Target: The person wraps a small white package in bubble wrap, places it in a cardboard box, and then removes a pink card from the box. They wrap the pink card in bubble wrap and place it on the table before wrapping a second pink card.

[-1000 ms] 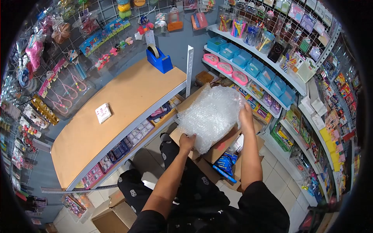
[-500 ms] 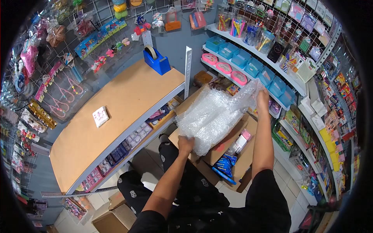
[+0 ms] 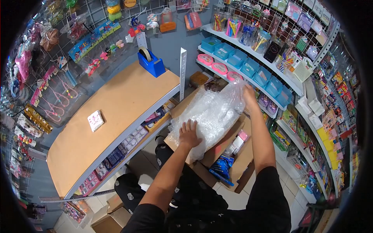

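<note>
A sheet of clear bubble wrap [image 3: 211, 112] lies spread over a cardboard box flap. My left hand [image 3: 189, 135] rests flat on its near left part, fingers spread. At the far right corner my right hand [image 3: 248, 95] is closed on the bubble wrap, which bunches up beside it. Under and to the right of the wrap, the open cardboard box [image 3: 245, 155] shows a blue packet [image 3: 222, 167] and a white and pink package [image 3: 237, 143] inside. Whatever lies beneath the wrap is hidden.
To the left stands a wooden-topped counter [image 3: 116, 105] with a blue tape dispenser [image 3: 151, 64] and a small white packet [image 3: 95, 120]. White shelves [image 3: 252, 46] with blue bins [image 3: 248, 68] curve along the right. Another cardboard box [image 3: 110, 217] sits on the floor at lower left.
My left hand has let go of the wrap's near edge and now lies flat on it. My right hand has moved slightly left, still holding its corner. The wrap lies lower.
</note>
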